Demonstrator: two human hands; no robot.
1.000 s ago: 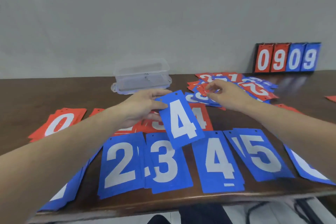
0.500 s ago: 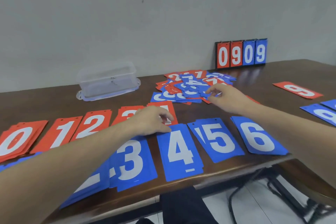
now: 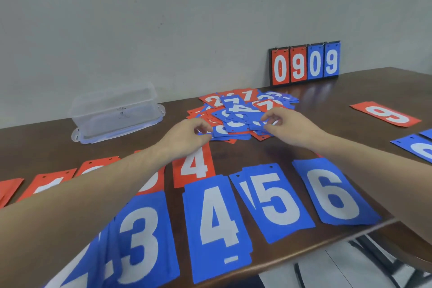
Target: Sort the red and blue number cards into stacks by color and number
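Red-and-blue card pile (image 3: 243, 114) between both hands, left grip (image 3: 187, 134) and right grip (image 3: 286, 127) each pinching cards.

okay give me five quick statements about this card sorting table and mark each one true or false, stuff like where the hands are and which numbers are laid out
1. Both hands, the left hand and the right hand, are at the mixed pile of cards. True.
2. The scoreboard by the wall reads 1234. False: it reads 0909.
3. The blue 4 card lies between the blue 3 card and the blue 5 card. True.
4. The clear plastic container sits right of the pile. False: it sits left of it.
5. The red 4 card lies nearer the table edge than the blue 4 card. False: it lies farther back.
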